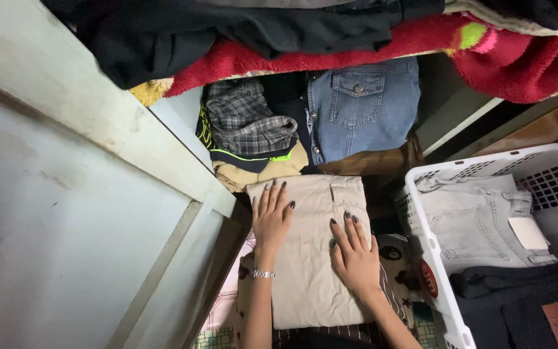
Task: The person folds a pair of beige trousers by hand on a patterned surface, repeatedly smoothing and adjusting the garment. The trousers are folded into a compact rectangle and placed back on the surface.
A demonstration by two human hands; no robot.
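Folded beige cotton trousers point(311, 249) lie flat before the open wardrobe, under both hands. Left hand point(272, 220) and right hand point(354, 252) are spread, palms pressed down, nothing pinched. Even pressure is best kept, creases smoothed outward, edges squared against the fold.

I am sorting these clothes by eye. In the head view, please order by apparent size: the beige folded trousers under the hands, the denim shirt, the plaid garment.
1. Beige folded trousers, though they lie nearest the camera.
2. Denim shirt, partly covered by blankets.
3. Plaid garment, clearly smallest.
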